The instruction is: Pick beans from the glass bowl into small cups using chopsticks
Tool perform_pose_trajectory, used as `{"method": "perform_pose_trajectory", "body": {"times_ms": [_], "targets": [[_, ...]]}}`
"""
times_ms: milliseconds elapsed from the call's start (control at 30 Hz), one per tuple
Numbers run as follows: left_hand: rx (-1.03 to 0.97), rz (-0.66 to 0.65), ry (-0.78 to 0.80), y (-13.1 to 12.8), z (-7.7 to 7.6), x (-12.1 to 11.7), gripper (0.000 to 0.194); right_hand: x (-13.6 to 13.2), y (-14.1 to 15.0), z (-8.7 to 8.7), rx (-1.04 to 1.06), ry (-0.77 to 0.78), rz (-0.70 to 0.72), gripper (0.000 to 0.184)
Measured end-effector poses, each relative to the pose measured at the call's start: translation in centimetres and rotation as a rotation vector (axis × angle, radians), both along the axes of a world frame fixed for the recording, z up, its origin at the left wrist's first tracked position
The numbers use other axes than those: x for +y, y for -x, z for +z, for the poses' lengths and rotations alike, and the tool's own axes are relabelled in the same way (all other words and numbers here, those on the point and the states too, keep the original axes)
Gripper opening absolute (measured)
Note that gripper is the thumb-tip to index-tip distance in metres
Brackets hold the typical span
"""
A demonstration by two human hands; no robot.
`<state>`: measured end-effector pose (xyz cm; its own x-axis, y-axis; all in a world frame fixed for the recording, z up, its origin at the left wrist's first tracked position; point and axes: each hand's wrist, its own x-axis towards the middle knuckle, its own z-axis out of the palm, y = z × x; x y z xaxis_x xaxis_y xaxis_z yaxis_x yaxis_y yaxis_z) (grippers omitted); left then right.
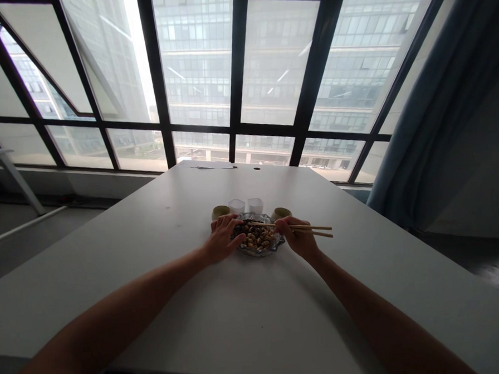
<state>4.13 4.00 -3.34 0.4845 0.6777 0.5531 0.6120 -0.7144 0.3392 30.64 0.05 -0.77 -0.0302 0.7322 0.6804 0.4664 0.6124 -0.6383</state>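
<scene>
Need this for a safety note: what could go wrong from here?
The right hand holds chopsticks over nut-like pieces; one might slip and scatter. The left hand is at the edge of the glass dish and could tilt it. Clear cups stand close behind, so a shove might topple one.

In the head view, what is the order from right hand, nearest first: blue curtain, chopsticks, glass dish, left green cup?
1. Chopsticks: in the right hand
2. Glass dish: just left
3. Left green cup: behind dish's left
4. Blue curtain: far right, by windows
</scene>
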Motion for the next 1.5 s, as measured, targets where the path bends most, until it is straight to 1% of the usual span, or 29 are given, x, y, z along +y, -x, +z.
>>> {"method": "perform_pose_trajectory", "body": {"times_ms": [167,300,433,567,667,967,1100,1200,1267,1367,1433,1500], "targets": [[-0.035,-0.018,-0.02,0.0,-0.3,0.3,0.04,0.0,0.2,-0.1,-0.077,0.007,0.01,0.036],[-0.057,-0.045,-0.044,0.0,-0.3,0.5,0.039,-0.2,0.4,0.2,-0.06,0.008,0.02,0.038],[-0.05,-0.058,-0.047,0.1,-0.2,0.5,0.038,-0.6,0.4,0.8,-0.071,-0.047,0.012,0.039],[-0.051,-0.063,-0.038,0.0,0.0,0.4,0.035,-0.7,0.4,1.0,-0.163,-0.108,0.008,0.033],[-0.057,-0.058,-0.036,0.0,0.1,0.3,0.033,-0.7,0.6,1.0,-0.209,-0.116,-0.001,0.032],[-0.067,-0.063,-0.033,0.0,0.2,0.3,0.032,-0.4,0.5,0.6,-0.092,-0.018,0.017,0.038],[-0.064,-0.061,-0.031,-0.1,0.1,0.2,0.032,-0.3,0.4,0.6,-0.11,-0.03,0.008,0.037],[-0.084,-0.061,-0.045,-0.1,0.2,0.4,0.032,-0.2,0.6,0.6,-0.126,-0.037,0.005,0.035],[-0.145,-0.028,-0.075,0.3,0.5,0.9,0.031,-0.2,0.7,0.5,-0.1,-0.019,0.017,0.036],[-0.258,0.117,-0.118,1.5,0.7,2.4,0.03,-0.1,0.7,0.4,-0.007,0.022,0.016,0.039],[-0.283,0.206,-0.108,2.6,0.4,3.8,0.04,0.1,0.7,0.3,0.104,0.051,-0.007,0.043],[-0.279,0.238,-0.056,3.5,-0.3,5.1,0.055,0.5,0.6,0.2,0.242,0.093,-0.028,0.049]]}}
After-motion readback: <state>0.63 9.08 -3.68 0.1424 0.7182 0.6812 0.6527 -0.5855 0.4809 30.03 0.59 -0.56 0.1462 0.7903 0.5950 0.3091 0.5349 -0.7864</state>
